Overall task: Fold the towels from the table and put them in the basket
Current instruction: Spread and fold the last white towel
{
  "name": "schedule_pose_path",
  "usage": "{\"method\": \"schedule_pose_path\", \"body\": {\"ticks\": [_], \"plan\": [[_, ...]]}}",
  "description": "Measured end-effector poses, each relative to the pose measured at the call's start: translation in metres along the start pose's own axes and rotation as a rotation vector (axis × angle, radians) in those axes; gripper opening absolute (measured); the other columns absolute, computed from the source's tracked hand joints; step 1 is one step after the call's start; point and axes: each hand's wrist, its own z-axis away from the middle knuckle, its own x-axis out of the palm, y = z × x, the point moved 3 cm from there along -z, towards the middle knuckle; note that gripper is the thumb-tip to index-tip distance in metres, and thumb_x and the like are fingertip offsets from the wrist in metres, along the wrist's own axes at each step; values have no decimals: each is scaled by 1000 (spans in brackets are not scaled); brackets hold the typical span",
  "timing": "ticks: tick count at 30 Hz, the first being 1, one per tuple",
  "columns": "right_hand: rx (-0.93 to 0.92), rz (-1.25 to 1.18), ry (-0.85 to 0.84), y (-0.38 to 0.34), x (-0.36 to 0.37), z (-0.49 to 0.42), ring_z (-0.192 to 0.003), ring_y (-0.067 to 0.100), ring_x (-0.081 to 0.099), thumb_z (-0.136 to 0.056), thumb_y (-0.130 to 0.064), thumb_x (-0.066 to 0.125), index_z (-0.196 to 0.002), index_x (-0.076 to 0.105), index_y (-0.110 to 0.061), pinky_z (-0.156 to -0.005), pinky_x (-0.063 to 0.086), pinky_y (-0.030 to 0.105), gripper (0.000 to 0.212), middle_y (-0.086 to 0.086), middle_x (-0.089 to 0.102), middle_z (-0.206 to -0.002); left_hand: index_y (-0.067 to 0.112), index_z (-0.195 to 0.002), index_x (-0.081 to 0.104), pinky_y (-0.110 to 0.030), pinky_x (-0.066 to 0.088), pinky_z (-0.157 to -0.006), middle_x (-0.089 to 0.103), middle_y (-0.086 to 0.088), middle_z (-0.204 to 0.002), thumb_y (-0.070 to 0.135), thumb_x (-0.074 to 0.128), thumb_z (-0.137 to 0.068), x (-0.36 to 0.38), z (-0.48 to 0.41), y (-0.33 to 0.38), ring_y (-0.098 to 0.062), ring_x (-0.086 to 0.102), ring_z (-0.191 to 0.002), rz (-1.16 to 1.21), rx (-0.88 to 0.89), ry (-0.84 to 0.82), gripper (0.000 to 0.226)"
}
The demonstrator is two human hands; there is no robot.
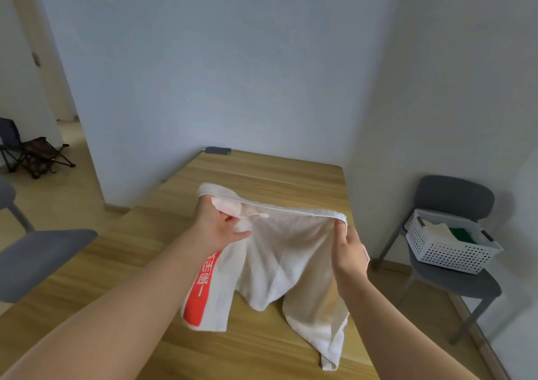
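One towel, one basket, one phone and one counter showed, plus one left hand and one right hand.

The towel bears a red band with white Chinese characters, too creased to read.

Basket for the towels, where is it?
In the head view, the white basket sits on the seat of the grey chair at the right, just past the right edge of the wooden table.
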Motion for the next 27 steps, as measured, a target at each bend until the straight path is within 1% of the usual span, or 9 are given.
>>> {"method": "schedule_pose_path", "body": {"ticks": [3,7,10,13,16,18,22,25,27], "plan": [[-275,-44,22,-25,-5,-5,-108,26,38,-84,-50,25,-88,50,-22,-99,33,38,37,-4,40,-74,18,-102,59,-40,44,-88,62,-9,-111,31,27,-97,6,-1,31,-23,60,-98,114,263,-103,35],[-479,-72,15,-34,-13,0,-109,14,31,-78,-43,37,-116,56,-27,-89,33,28,45,-6,48,-90,17,-102,60,-28,50,-76,72,4,-87,27,34,-97,-12,1,50,-13,63,-86,-20,442,-163,28],[-366,21,-131,-1,3,8,-101,10,41,-82,-38,49,-113,61,-23,-82,38,25,36,-1,57,-100,12,-116,60,-30,53,-71,70,-2,-95,6,43,-94,-51,-21,20,-17,61,-80,-396,338,47,29],[-133,361,-446,49,30,27,-90,14,52,-92,-28,52,-114,57,-19,-74,39,24,24,-3,57,-97,12,-133,49,-39,49,-89,55,-15,-130,5,38,-98,-98,-31,-21,-31,56,-107,-950,130,218,38],[73,497,-817,98,50,59,-75,9,54,-91,-29,53,-101,59,-22,-63,42,19,14,1,63,-102,17,-136,47,-25,46,-85,42,-7,-142,7,35,-99,-132,-20,-67,-23,50,-116,-1430,-52,105,40],[130,513,-925,118,56,74,-62,8,57,-90,-26,50,-91,58,-21,-50,39,16,10,1,69,-93,21,-137,45,-23,48,-87,35,-7,-146,1,36,-96,-139,-10,-91,-20,45,-122,-1620,-98,19,46],[134,512,-710,135,53,71,-75,10,58,-89,-24,50,-92,61,-22,-60,44,16,11,-1,66,-95,25,-145,31,-35,24,-115,11,-1,-158,0,32,-93,-132,-1,-130,-21,9,-146,-1992,52,-159,57],[140,577,-622,146,47,66,-89,14,58,-90,-24,48,-99,61,-22,-77,48,28,15,-2,65,-102,24,-150,19,-47,3,-119,3,5,-160,6,32,-96,-118,-1,-158,-18,-6,-147,-2171,199,-365,58],[130,614,-599,151,42,65,-94,15,56,-92,-25,47,-112,60,-20,-77,46,27,25,-1,62,-113,23,-151,8,-50,1,-118,1,4,-160,17,33,-100,-117,-2,-174,-18,-4,-147,-2202,140,-440,58]]}}
